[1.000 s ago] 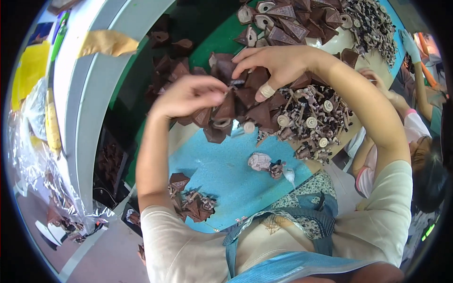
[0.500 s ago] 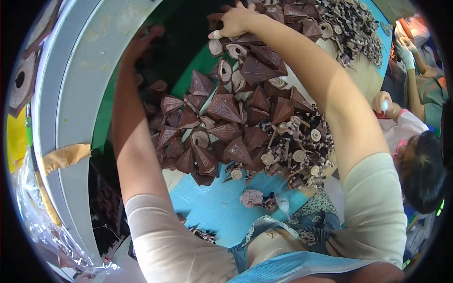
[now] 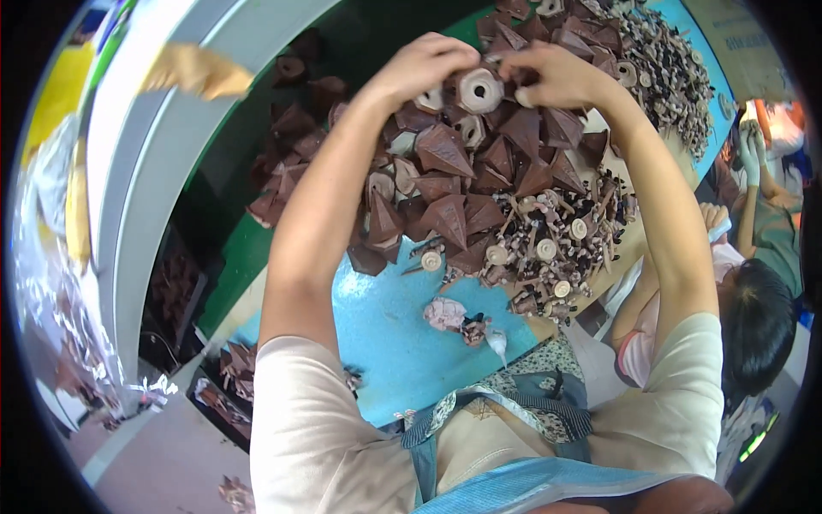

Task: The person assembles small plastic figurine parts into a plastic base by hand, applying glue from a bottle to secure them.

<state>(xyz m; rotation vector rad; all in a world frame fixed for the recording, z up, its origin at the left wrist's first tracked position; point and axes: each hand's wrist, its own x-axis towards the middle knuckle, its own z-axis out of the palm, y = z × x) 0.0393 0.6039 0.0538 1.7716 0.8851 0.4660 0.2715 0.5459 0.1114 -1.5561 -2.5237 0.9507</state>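
Note:
Brown faceted, pointed hollow pieces lie heaped in front of me, some tipped so a pale base with a round hole shows. At the far side of the heap, my left hand is bent over the pieces, its fingers curled down; what they grip is hidden. Facing it, my right hand has its fingers and thumb curled around a dark brown faceted piece, only partly visible. Between the hands, a pale octagonal base with a dark hole faces up.
Small figure-like parts with round discs are piled nearer me; more lie at far right. A blue mat holds a pinkish lump and a small white bottle. A green surface runs under a grey frame. Co-workers sit right.
Both hands have come together over the heap: the left has moved right out of the shadow, the right has moved right and nearer. The whole view has shifted too.

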